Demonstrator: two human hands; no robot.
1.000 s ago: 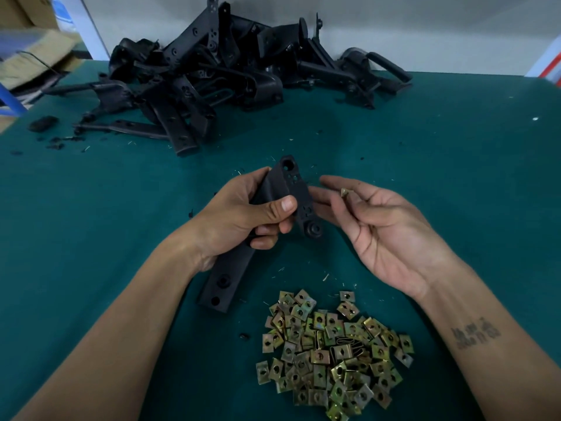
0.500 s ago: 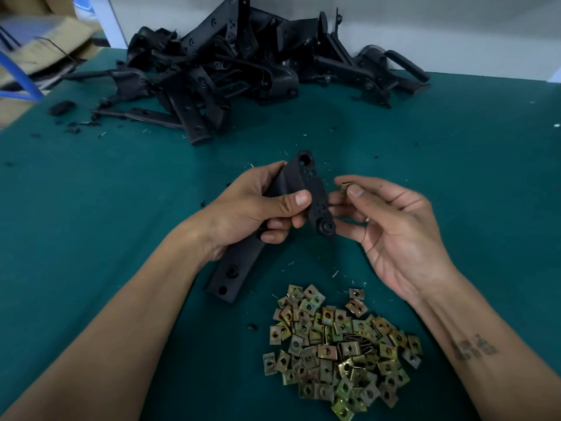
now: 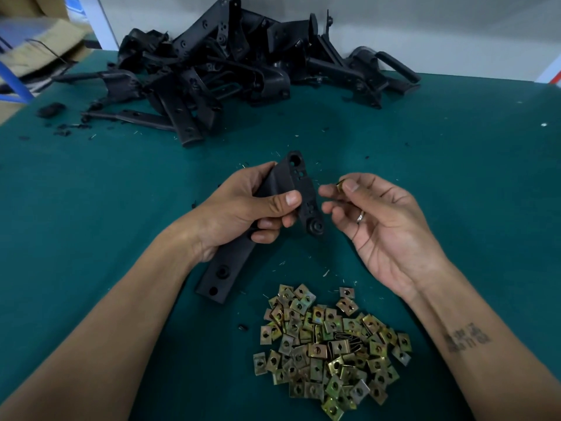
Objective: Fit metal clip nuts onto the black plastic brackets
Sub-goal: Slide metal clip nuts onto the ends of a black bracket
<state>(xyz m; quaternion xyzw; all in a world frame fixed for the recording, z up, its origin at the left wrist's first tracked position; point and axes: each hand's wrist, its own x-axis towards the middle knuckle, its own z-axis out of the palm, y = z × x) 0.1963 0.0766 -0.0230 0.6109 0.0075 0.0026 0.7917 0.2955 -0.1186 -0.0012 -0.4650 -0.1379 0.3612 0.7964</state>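
My left hand (image 3: 243, 208) grips a long black plastic bracket (image 3: 224, 268) around its middle, thumb across the front, the lower end resting on the green table. Its upper arm with several holes (image 3: 299, 174) points up and away. My right hand (image 3: 385, 220) is just right of the bracket, palm up, and pinches one brass-coloured clip nut (image 3: 340, 186) between thumb and forefinger, a small gap away from the bracket's edge. A heap of loose clip nuts (image 3: 328, 347) lies on the table in front of me.
A big pile of black brackets (image 3: 218, 71) is stacked at the back of the green table (image 3: 455, 177), against a white wall. Small black scraps (image 3: 51, 109) lie at the far left. Cardboard (image 3: 39, 47) sits beyond the table's left corner.
My right hand has drawn slightly away from the bracket and its thumb has closed over the clip nut. The bracket is held a little more upright. The view has shifted so the pile appears lower.
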